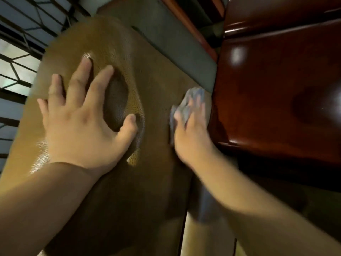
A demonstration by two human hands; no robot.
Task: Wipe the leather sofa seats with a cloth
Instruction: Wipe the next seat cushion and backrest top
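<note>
Cloth on leather seat, wiping under way

Cloth (186, 106): small, grey-blue, crumpled; lies on the tan leather seat cushion (156, 100) near its right edge, close to the far right corner. Blurred, so the fold cannot be read.

Right hand (190, 133): on top of the cloth, fingers bent over it and holding it against the leather; blur hides how tightly.

Left hand (81, 115): fingers spread and straight, palm flat on the cushion toward its left edge, holding nothing. It presses deep enough to dent the leather, with a dark hollow between forefinger and thumb.

Grey cushion (171, 45): butts the tan one along its far edge.

Polished wooden armrest (276, 80): dark red-brown, just beside the right edge of the seat and the cloth.

Window grille (22, 52): beyond the left edge.

Handling note, as judgement: the brace looks useful for keeping the cushion from sliding. Strokes should probably overlap, run into the seam by the armrest, and then cover the patch under the left palm.
</note>
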